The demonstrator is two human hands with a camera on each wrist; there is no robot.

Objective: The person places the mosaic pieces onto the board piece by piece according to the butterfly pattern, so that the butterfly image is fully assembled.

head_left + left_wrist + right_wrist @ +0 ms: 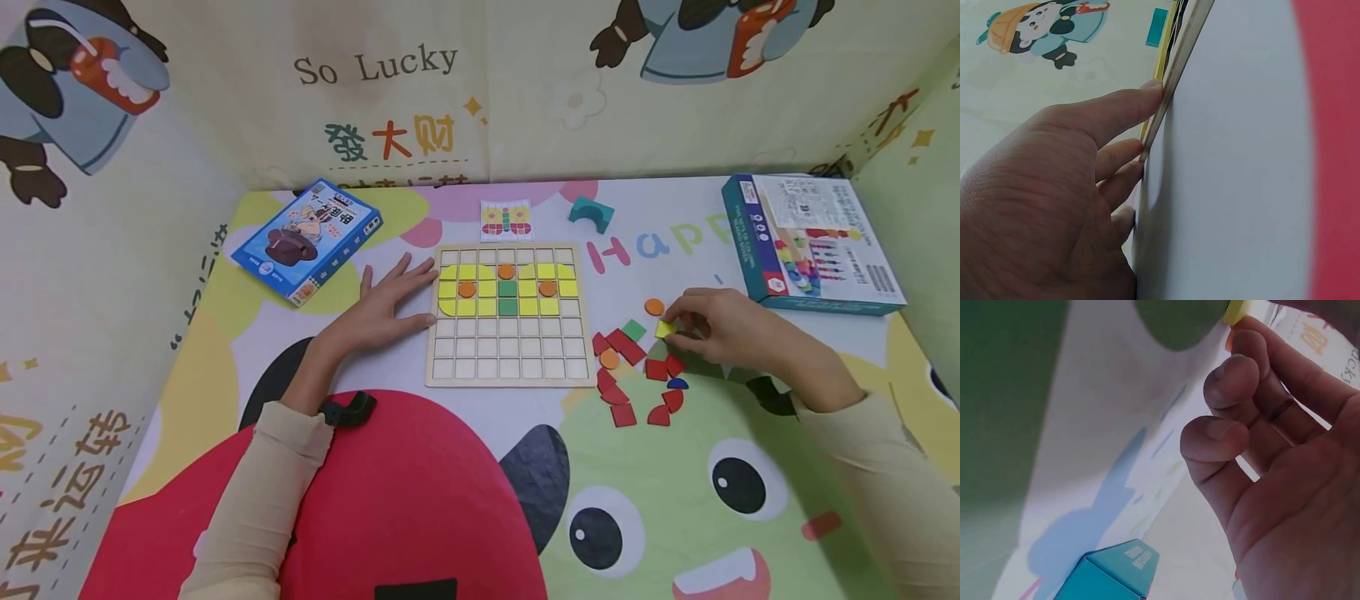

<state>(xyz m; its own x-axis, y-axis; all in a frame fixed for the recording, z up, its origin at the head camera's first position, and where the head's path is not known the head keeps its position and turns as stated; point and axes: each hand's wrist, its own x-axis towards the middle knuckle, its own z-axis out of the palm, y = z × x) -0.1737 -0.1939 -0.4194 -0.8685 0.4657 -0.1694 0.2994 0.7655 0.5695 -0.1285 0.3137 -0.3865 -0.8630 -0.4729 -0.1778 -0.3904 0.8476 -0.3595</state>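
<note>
A wooden grid board [465, 368] lies in the middle of the table, its upper rows filled with yellow tiles, two green tiles and several orange discs. My left hand [378, 310] touches the board's left edge, thumb and fingertips against the rim [1169, 90]. Off to the right, my right hand [731, 325] pinches a yellow tile [664, 329] between thumb and index finger; the right wrist view shows part of that tile [1235, 311]. Beside this hand lie loose red pieces [622, 415], an orange disc [654, 307], a green tile [633, 330] and a blue half-round piece [677, 383].
Behind the board lies a butterfly pattern card [506, 220], with a teal arched piece [592, 214] to its right. A blue box [307, 242] stands at the back left, a larger teal and white box [817, 242] at the back right. Printed cloth covers table and walls.
</note>
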